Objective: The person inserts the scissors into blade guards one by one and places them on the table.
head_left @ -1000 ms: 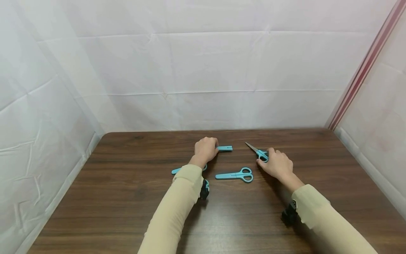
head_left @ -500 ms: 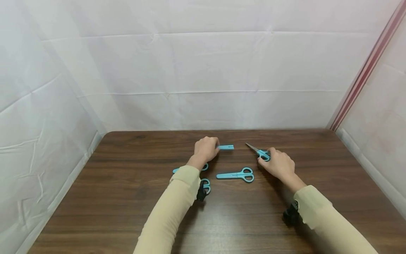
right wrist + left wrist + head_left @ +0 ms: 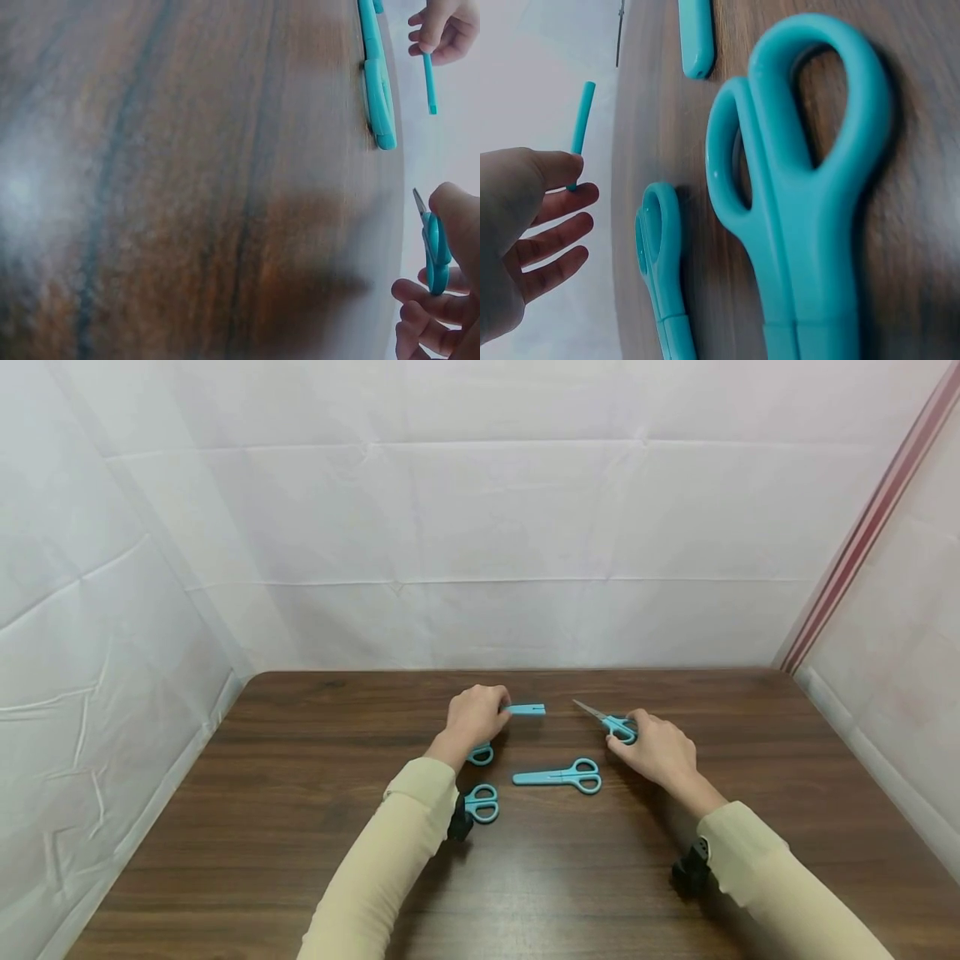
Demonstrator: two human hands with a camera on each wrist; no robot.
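Observation:
My left hand [image 3: 477, 715] pinches a teal blade cover [image 3: 527, 709] at the far middle of the wooden table [image 3: 300, 777]; the left wrist view shows the cover [image 3: 581, 124] held at my fingertips [image 3: 562, 166]. To its right, my right hand [image 3: 654, 745] grips teal scissors with a bare metal blade [image 3: 609, 722] by the handle, blade pointing left towards the cover. The right wrist view shows those scissors [image 3: 435, 251] between my fingers, and the cover [image 3: 429, 82] in the other hand [image 3: 442, 30].
A capped pair of teal scissors [image 3: 558, 774] lies between my arms. Another pair [image 3: 482, 802] lies by my left wrist and a third [image 3: 480, 753] just below my left hand. White sheets wall the table at the back and sides.
My left arm has swung left, uncovering the scissors by the wrist. The cover and the bare-bladed scissors have both shifted slightly left in my hands.

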